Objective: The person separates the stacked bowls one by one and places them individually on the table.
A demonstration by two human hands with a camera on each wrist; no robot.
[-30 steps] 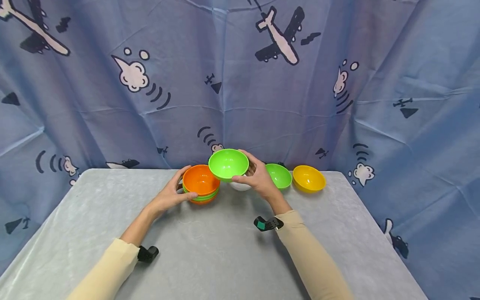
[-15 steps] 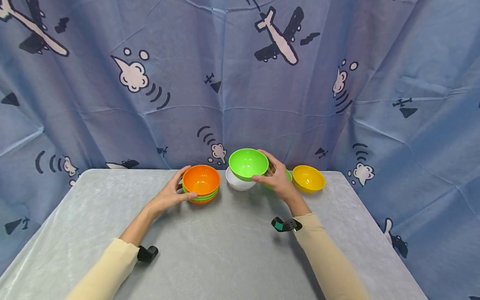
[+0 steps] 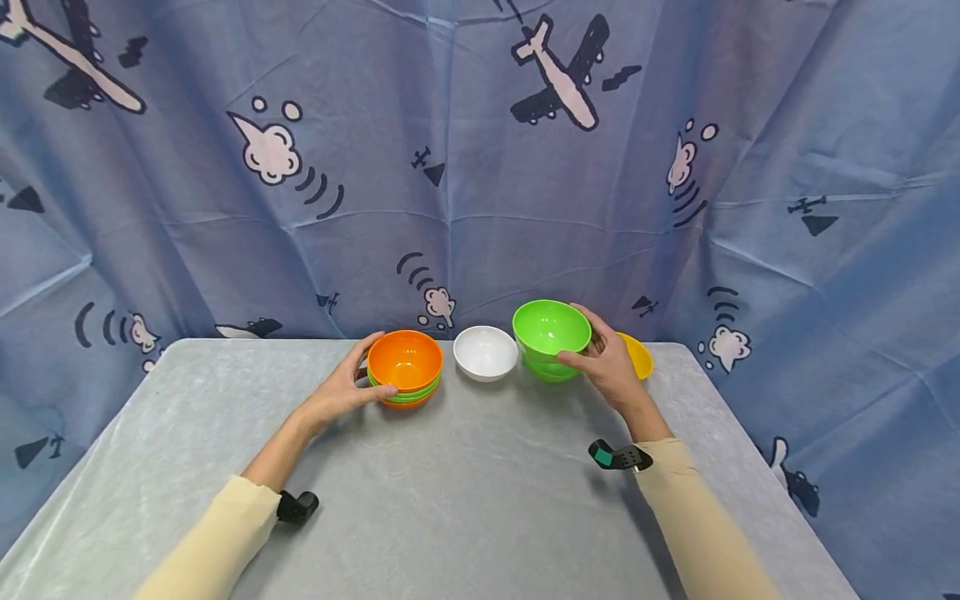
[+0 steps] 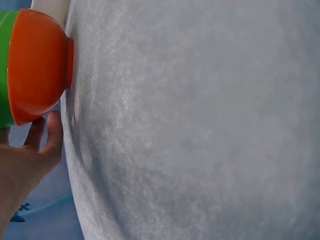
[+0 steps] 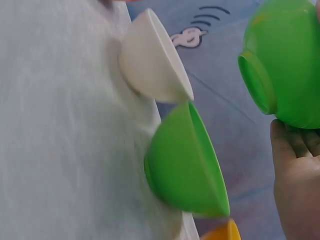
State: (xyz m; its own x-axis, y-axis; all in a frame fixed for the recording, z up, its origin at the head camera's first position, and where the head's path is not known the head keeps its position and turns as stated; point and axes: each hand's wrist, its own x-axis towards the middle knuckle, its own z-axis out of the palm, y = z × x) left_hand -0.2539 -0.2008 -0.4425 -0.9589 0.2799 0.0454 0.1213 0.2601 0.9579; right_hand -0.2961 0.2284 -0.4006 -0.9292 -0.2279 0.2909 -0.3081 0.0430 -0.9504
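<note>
My left hand (image 3: 337,396) holds the side of a stack of bowls, thumb at the near side and fingers behind. On top of that stack is an orange bowl (image 3: 405,360); green shows below it, and an orange bowl (image 4: 37,65) forms the base. My right hand (image 3: 611,367) grips a green bowl (image 3: 551,325) by its right side, upright and off the table. Under it a second green bowl (image 5: 185,165) stands on the table, and the right wrist view shows a gap between the two. The right fingertips are partly hidden behind the held bowl.
Between the stack and the green bowls sits a white bowl (image 3: 486,354). A yellow bowl (image 3: 637,357) at the right is partly covered by my right hand. All stand near the back edge of the grey-covered table (image 3: 450,500), before a blue patterned curtain (image 3: 360,150).
My right hand has carried the green bowl rightward, from beside the orange stack, past the white bowl, to over the other green bowl. My left hand stays at the stack.
</note>
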